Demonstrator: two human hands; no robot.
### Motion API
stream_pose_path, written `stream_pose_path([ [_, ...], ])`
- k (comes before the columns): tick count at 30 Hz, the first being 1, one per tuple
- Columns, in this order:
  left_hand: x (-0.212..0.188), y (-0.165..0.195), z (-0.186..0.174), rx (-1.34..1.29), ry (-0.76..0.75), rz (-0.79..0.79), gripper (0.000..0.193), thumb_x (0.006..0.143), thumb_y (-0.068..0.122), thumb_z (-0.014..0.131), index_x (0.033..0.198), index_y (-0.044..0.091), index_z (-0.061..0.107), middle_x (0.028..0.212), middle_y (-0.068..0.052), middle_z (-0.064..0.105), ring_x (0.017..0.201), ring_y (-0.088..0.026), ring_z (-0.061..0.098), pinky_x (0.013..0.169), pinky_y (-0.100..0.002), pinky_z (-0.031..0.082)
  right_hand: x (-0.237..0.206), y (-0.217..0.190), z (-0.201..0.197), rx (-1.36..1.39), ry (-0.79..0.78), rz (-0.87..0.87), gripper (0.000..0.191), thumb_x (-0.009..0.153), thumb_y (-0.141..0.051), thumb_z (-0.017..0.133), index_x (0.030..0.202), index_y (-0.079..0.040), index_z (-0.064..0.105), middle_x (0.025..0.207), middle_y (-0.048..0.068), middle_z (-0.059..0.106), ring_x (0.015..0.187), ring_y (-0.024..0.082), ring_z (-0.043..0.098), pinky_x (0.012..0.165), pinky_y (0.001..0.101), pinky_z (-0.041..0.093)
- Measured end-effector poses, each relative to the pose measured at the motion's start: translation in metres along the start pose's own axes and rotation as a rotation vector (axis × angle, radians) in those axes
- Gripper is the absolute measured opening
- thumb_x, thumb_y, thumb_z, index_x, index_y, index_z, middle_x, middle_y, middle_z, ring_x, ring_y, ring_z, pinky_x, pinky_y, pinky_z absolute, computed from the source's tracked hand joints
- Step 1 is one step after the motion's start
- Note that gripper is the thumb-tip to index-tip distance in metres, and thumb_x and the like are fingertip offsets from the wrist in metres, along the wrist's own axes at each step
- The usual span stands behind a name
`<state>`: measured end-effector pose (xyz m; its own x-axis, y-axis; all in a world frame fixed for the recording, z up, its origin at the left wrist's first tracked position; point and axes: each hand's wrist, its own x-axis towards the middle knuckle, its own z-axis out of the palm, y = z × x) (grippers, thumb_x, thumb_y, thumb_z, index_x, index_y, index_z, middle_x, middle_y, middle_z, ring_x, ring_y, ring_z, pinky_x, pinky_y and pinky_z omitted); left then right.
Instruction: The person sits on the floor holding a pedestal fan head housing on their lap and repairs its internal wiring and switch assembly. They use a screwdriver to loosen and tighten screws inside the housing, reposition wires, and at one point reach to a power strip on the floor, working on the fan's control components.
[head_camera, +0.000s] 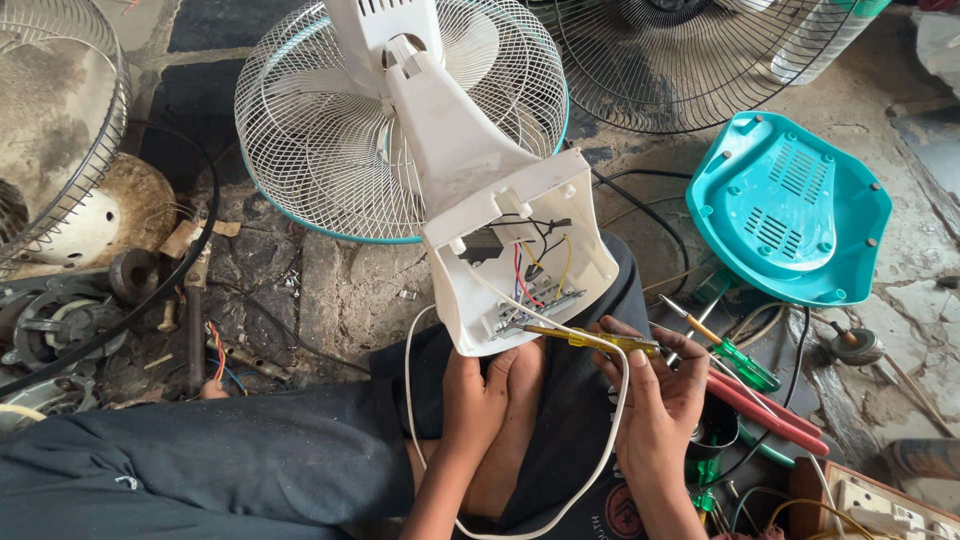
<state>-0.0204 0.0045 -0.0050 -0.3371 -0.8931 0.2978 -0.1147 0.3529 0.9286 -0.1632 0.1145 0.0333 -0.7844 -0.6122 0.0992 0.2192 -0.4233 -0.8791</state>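
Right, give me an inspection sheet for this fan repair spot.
Surface: cracked, dirty stone floor.
Job's things: white fan lying down, its open base housing showing coloured wires; yellow screwdriver tip at the switch block.
Clutter: teal base cover, green screwdriver, red pliers, old motor parts.
Grippers: left hand steadies the housing; right hand holds the yellow screwdriver.
Cables: white cord loops over the lap; black cable on the floor.
Surroundings: spare fan grilles.
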Motion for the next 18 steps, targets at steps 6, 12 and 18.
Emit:
stream_pose_path([
  [6,0.001,0.000,0.000,-0.019,0.008,-0.011,0.033,0.097,0.019,0.068,0.123,-0.001,0.064,0.117,-0.021,0.071,0.110,-0.039,0.069,0.091,-0.042,0.054,0.006,0.001,-0.013,0.195,0.045,0.065,0.033,0.107,-0.009,0.053,0.138,0.002,0.048,0.132,0.028,0.062,0.129,0.039,0.061,0.102,0.0470,0.053],
  [12,0.004,-0.006,0.003,0.006,0.025,-0.003,0.032,0.096,0.017,0.069,0.123,-0.001,0.064,0.116,-0.021,0.072,0.109,-0.038,0.069,0.091,-0.042,0.053,0.022,0.001,-0.028,0.817,0.178,0.217,0.033,0.104,-0.019,0.050,0.131,-0.003,0.057,0.103,0.013,0.062,0.102,0.024,0.056,0.102,0.0408,0.045],
  [18,0.002,-0.014,0.006,0.017,0.017,-0.055,0.031,0.094,0.015,0.070,0.120,0.000,0.065,0.112,-0.021,0.073,0.106,-0.039,0.071,0.088,-0.042,0.055,0.058,0.018,-0.022,1.092,0.013,0.243,0.033,0.104,-0.021,0.047,0.122,0.003,0.060,0.089,0.007,0.050,0.085,0.021,0.046,0.082,0.0365,0.039],
])
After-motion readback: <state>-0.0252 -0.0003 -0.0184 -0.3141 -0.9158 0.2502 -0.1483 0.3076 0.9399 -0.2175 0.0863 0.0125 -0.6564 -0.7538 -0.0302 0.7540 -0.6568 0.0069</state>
